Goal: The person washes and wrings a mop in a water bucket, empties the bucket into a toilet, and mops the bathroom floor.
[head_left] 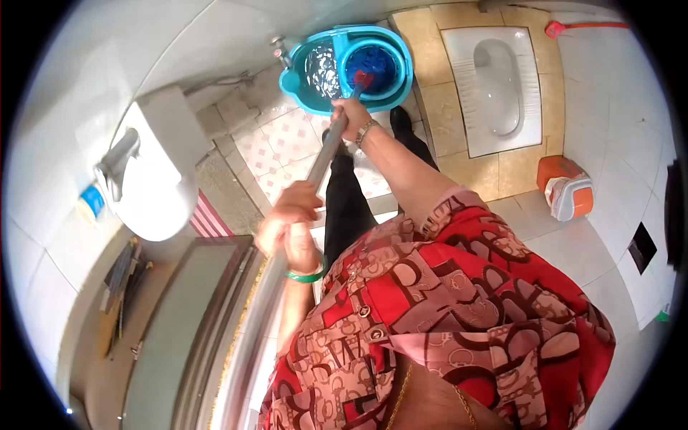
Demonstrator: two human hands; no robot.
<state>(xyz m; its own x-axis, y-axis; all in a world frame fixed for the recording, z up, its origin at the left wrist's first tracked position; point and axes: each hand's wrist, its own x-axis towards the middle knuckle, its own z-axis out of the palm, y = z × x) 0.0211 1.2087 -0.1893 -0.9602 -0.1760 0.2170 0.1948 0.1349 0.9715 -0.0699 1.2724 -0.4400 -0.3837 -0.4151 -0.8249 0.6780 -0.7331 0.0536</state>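
Note:
A grey mop handle (pixel 324 156) runs slantwise from the lower left up to a red joint (pixel 363 79). Below the joint, the blue mop head (pixel 374 63) sits inside the round basket of a turquoise mop bucket (pixel 304 102). My right hand (pixel 351 118), with a watch on the wrist, grips the handle low down, near the bucket's rim. Higher up the handle, my left hand (pixel 290 222) is wrapped round it, a green bangle on that wrist. Water (pixel 322 70) fills the bucket's other compartment.
A squat toilet (pixel 498 93) lies in a raised tiled step right of the bucket. An orange-and-white bin (pixel 572 197) stands by the right wall. At left are a white washbasin (pixel 154 204) and a glass-panelled door (pixel 172 337). A tap (pixel 281 54) is beside the bucket.

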